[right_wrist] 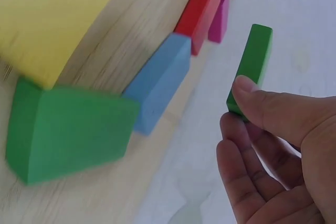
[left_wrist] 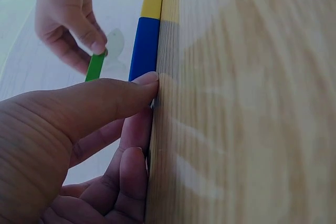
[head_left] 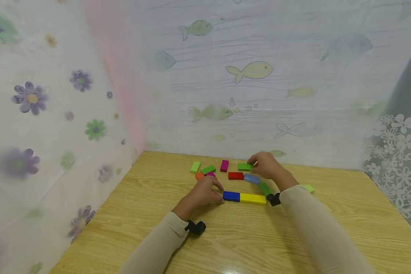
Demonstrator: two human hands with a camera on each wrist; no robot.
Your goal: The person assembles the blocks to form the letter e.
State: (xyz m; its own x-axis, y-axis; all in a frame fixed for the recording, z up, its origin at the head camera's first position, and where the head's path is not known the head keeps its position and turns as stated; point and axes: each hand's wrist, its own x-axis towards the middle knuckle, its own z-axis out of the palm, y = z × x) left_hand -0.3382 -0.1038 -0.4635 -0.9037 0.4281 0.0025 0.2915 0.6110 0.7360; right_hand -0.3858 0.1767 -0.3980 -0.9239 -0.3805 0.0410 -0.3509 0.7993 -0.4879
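My right hand (head_left: 265, 166) pinches a green block (right_wrist: 253, 59) by one end between thumb and fingers, held up beyond the other blocks. Near the middle of the table, a dark blue block (head_left: 231, 196) and a longer yellow block (head_left: 252, 198) lie end to end in a straight row. My left hand (head_left: 204, 191) has its thumb and a finger at the two corners of the blue block's left end, holding it. In the left wrist view the thumb (left_wrist: 126, 98) covers that end of the blue block, so part of the contact is hidden.
Behind the row lie a red block (head_left: 235, 176), a light blue block (head_left: 252, 179), a magenta block (head_left: 224, 166) and a light green block (head_left: 195, 167). Another green block (head_left: 265, 189) lies by the yellow block's right end. A patterned curtain (head_left: 226, 87) borders the wooden table (head_left: 246, 243).
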